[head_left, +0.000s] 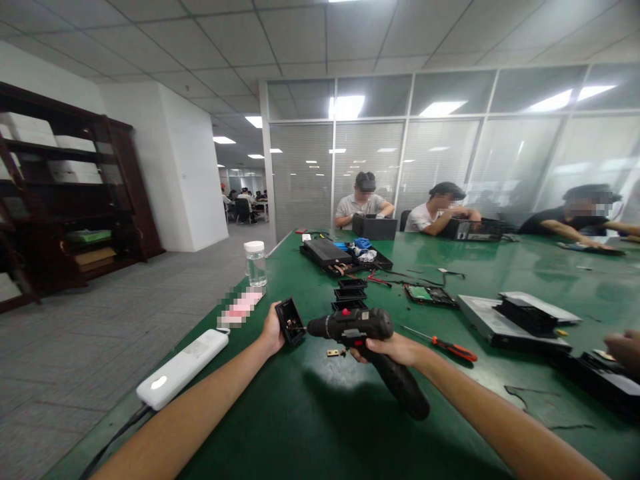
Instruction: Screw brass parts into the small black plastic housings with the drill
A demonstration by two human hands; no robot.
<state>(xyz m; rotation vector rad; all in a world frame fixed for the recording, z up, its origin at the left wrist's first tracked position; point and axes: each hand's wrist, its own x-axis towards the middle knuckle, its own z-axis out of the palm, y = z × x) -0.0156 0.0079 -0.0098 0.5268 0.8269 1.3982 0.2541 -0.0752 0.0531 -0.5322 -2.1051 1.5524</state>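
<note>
My left hand [273,331] grips a small black plastic housing [286,313] by its left side, tilted so its hollow side faces right. In my right hand [385,348] is a black cordless drill [357,325], pointing left. The drill's bit reaches into the housing, where some brass-coloured parts show; I cannot tell whether it touches a screw. Below the drill's chuck a small brass-coloured piece [333,353] lies on the green table [280,427]. Just behind the drill stand several similar black housings [350,293] in a row.
A white power strip [185,367] and a lidded clear jar [255,263] line the left edge. A screwdriver [453,348] lies right of the drill, near silver drives [505,320]. Farther back are a green circuit board [423,293] and a black case [327,253]. Co-workers sit along the far side.
</note>
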